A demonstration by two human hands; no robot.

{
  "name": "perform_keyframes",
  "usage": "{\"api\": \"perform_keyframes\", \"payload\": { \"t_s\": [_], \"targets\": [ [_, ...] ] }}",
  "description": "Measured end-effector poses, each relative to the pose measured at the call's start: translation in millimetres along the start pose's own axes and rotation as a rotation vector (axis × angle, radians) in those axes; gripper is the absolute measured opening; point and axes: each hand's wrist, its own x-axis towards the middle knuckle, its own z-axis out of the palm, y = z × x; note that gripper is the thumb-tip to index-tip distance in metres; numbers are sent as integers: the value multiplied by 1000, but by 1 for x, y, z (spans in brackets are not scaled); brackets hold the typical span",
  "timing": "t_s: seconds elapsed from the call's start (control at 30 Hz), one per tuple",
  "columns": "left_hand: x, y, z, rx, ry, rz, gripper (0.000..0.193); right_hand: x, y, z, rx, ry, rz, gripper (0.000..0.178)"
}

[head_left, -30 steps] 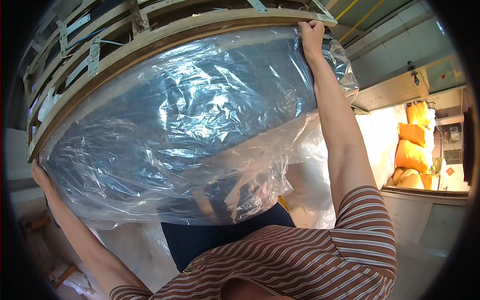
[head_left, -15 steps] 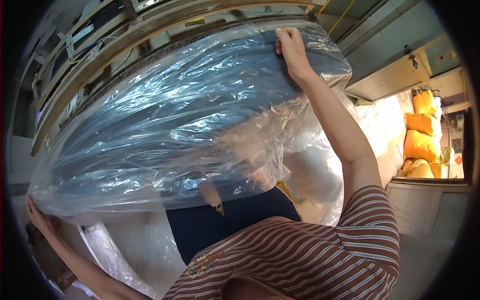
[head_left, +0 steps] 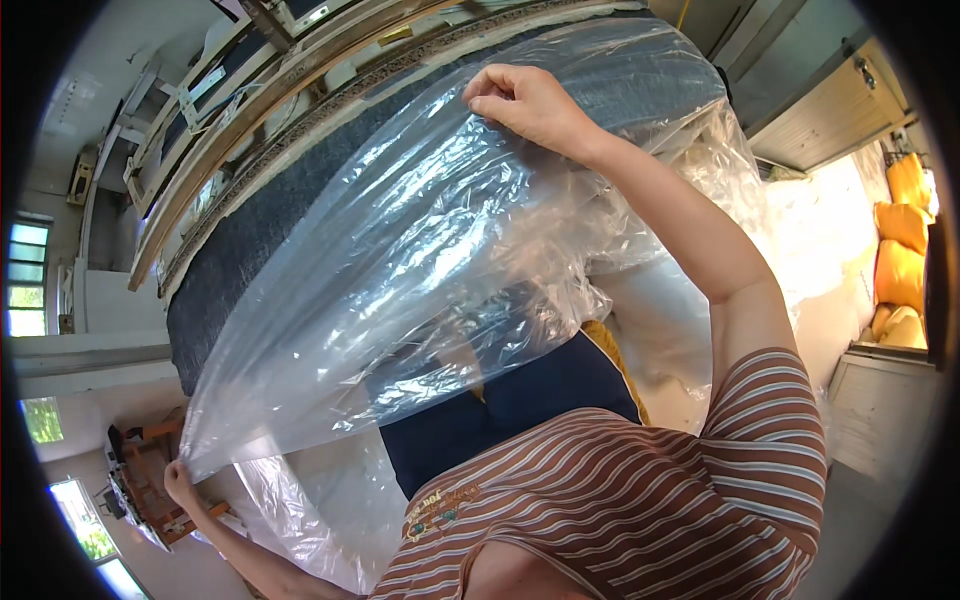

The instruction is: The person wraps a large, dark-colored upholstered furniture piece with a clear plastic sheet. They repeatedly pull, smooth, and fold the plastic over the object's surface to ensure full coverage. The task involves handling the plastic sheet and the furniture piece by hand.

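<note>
A large sheet of clear plastic film (head_left: 400, 260) stretches across in front of me, crinkled and shiny. Part of it lies over a dark grey padded surface (head_left: 235, 265), whose left and far edges show uncovered. At the lower left, my left hand (head_left: 180, 482) is closed on a corner of the film, pulling it taut. My right hand (head_left: 530, 108) grips the film's far edge near the middle, thumb and fingers pinched together. Toward the right the film bunches up in loose folds.
A wooden frame (head_left: 200, 230) with metal fittings runs along the far side. To the right stand stacked yellow bundles (head_left: 902, 230) and a pale hinged panel (head_left: 830, 105). A brown wooden stand (head_left: 150, 470) is at the left, near windows (head_left: 28, 275). More film (head_left: 290, 510) hangs below.
The film's far edge has come toward me, baring the dark surface on the left. My right hand has moved left and slightly nearer; my left hand is lower and further right in view.
</note>
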Motion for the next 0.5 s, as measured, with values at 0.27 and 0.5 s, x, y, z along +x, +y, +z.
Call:
{"api": "perform_keyframes", "payload": {
  "t_s": [0.27, 0.5],
  "targets": [
    [-15, 475, 56, -449, -20, 731, 19, -29, -25, -15, -123, 62, -27, 36],
    [-78, 716, 95, -806, -202, 1202, 23, -35, -38, -22, 81, -52, 28, 39]
  ]
}}
